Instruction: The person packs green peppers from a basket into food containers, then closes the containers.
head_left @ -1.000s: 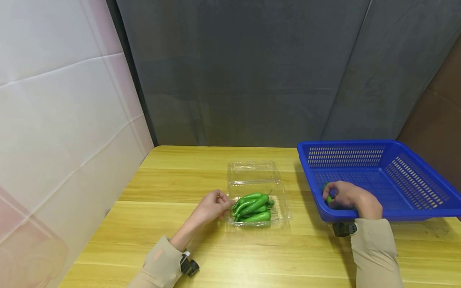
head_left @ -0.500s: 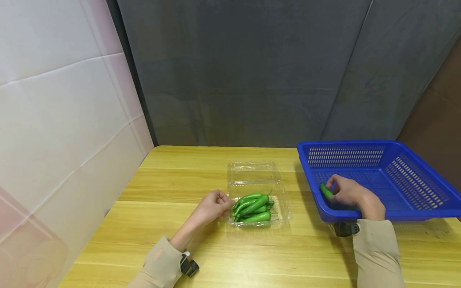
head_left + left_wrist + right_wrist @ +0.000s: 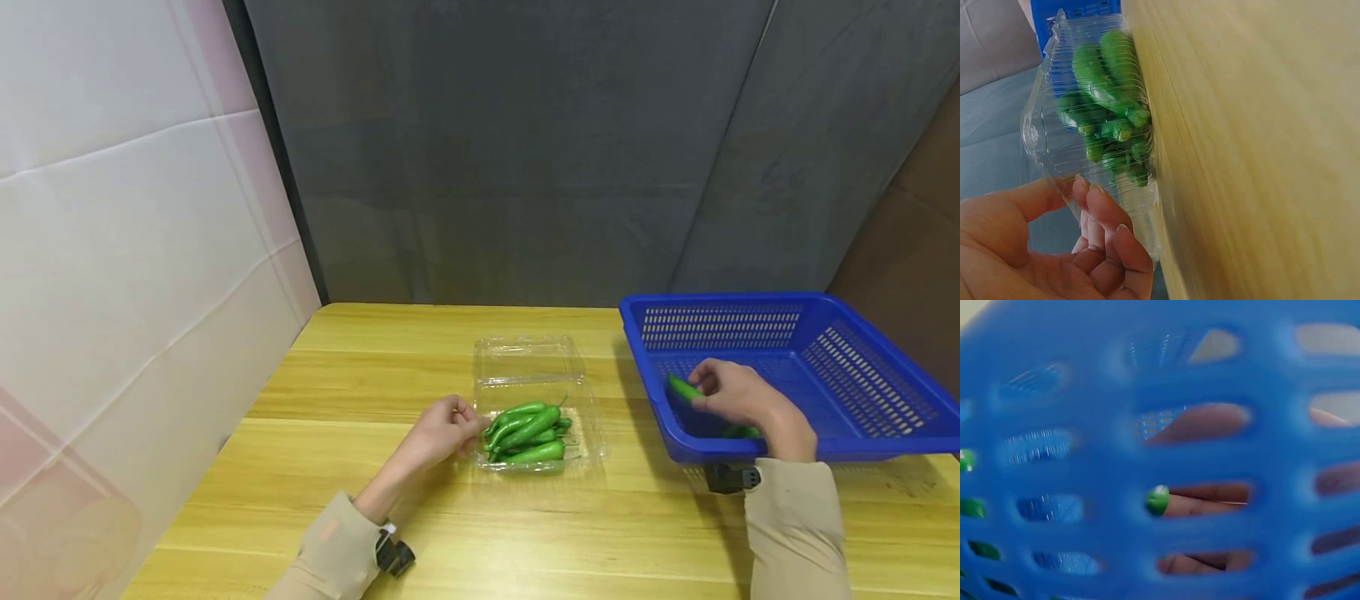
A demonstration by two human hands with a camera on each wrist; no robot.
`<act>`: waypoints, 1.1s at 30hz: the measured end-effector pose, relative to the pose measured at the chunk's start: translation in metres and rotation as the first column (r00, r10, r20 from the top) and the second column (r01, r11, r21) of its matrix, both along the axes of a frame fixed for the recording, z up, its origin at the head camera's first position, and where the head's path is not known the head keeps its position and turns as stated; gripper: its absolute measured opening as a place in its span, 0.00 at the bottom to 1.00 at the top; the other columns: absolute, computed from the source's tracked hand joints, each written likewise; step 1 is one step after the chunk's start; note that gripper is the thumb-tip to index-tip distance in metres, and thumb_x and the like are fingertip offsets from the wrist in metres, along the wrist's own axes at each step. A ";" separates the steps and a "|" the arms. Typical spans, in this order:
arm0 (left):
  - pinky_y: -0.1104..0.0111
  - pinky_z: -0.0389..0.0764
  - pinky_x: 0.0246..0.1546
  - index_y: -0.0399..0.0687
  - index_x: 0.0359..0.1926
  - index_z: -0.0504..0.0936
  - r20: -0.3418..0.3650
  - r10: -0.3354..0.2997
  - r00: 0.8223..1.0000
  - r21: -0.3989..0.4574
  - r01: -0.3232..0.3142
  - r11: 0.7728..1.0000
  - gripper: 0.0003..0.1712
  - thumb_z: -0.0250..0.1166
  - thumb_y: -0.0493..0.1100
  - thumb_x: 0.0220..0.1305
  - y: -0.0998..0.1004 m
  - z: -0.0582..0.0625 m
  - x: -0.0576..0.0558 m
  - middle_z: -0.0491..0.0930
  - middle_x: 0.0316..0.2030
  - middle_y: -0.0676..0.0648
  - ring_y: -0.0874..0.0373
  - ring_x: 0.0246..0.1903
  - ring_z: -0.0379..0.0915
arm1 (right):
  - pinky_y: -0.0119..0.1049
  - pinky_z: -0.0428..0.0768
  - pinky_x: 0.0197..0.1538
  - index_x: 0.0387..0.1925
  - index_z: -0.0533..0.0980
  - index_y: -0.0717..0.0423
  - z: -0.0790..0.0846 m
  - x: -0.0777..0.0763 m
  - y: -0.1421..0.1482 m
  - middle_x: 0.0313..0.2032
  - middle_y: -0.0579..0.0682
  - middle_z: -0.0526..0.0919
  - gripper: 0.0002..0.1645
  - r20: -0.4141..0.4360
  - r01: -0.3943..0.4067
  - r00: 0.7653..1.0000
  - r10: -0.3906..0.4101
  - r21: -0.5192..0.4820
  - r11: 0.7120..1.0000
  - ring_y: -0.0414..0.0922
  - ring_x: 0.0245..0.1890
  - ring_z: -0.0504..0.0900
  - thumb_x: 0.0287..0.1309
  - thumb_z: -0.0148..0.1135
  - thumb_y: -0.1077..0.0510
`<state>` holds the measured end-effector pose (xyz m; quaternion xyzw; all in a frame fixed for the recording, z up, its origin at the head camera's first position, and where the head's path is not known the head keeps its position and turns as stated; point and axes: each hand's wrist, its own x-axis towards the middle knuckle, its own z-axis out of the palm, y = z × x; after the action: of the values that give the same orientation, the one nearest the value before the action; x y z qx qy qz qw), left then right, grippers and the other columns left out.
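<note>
A clear plastic clamshell box [image 3: 528, 362] lies with its lid folded back, and several green chili peppers [image 3: 534, 427] are heaped in its near half. My left hand [image 3: 441, 433] pinches the box's left edge; in the left wrist view, thumb and fingertips meet at the ribbed wall [image 3: 1054, 140]. Inside the blue basket [image 3: 720, 302], my right hand [image 3: 742, 398] holds one green chili pepper [image 3: 684, 389] between thumb and fingers near the left wall. Another green chili [image 3: 741, 432] shows beneath that hand. Basket slots mostly hide the right hand in the right wrist view.
The blue slotted basket takes up the right side of the wooden table [image 3: 480, 533], its raised rim under my right wrist. A dark grey curtain [image 3: 495, 158] hangs behind the table, and a white curtain [image 3: 135, 233] runs along the left.
My right hand has lifted slightly and shifted right within the basket, and the chili in its fingers shows more plainly. The left hand and the box have stayed in place.
</note>
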<state>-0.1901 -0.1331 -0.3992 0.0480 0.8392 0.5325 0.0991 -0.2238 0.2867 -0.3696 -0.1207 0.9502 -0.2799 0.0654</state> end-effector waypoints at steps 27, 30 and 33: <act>0.66 0.78 0.27 0.38 0.38 0.74 -0.005 -0.007 1.000 -0.015 0.007 1.000 0.10 0.66 0.39 0.69 -0.001 0.000 0.000 0.78 0.25 0.44 0.54 0.22 0.74 | 0.52 0.79 0.45 0.48 0.76 0.70 0.017 0.007 0.004 0.39 0.61 0.83 0.19 -0.214 0.054 0.975 -0.061 -0.039 0.998 0.56 0.41 0.82 0.61 0.66 0.60; 0.66 0.77 0.26 0.38 0.38 0.74 -0.004 -0.004 1.000 -0.017 0.004 1.000 0.10 0.66 0.39 0.69 -0.001 0.001 0.000 0.78 0.25 0.44 0.54 0.22 0.74 | 0.52 0.79 0.45 0.49 0.76 0.70 0.021 0.008 0.004 0.39 0.62 0.83 0.19 -0.230 0.052 0.971 -0.062 -0.048 0.997 0.57 0.41 0.83 0.61 0.65 0.60; 0.67 0.76 0.26 0.38 0.38 0.74 -0.001 -0.003 1.000 -0.011 0.003 1.000 0.10 0.66 0.39 0.69 0.000 0.001 0.000 0.78 0.25 0.44 0.54 0.22 0.74 | 0.51 0.79 0.44 0.49 0.76 0.71 0.024 0.009 0.003 0.39 0.62 0.84 0.19 -0.253 0.050 0.966 -0.063 -0.059 0.997 0.57 0.40 0.83 0.60 0.66 0.61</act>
<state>-0.1899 -0.1336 -0.3982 0.0491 0.8422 0.5277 0.0997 -0.2144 0.2899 -0.3458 -0.1302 0.9462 -0.2883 -0.0680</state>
